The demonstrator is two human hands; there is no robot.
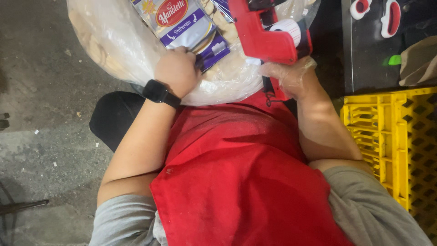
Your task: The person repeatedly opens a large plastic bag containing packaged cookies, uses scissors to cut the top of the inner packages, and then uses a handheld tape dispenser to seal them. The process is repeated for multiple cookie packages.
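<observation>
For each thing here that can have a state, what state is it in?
Left hand: closed on the purple-and-silver packet.
Right hand: in a clear glove, gripping the red plastic price-label gun.
Big clear plastic bag: full, bulging.
Yellow plastic lattice crate: contents not visible.

Label gun (268, 34): bright red, with a white roll on its side; you hold it in your right hand (291, 77), which wears a clear, see-through glove.
Packet (191, 27): silver-grey and purple, with a red oval badge edged in white; your bare left hand (177, 70) grips its purple corner.
Big bag (114, 41): cloudy clear plastic, pale tan pieces showing through.
Watch (157, 91): black, on your left wrist.
Apron (236, 173): red, plain.
Sleeves (123, 223): light grey.
Crate (391, 141): yellow, with a lattice of open slots.
Floor (41, 91): dull grey, speckled with white bits.
</observation>
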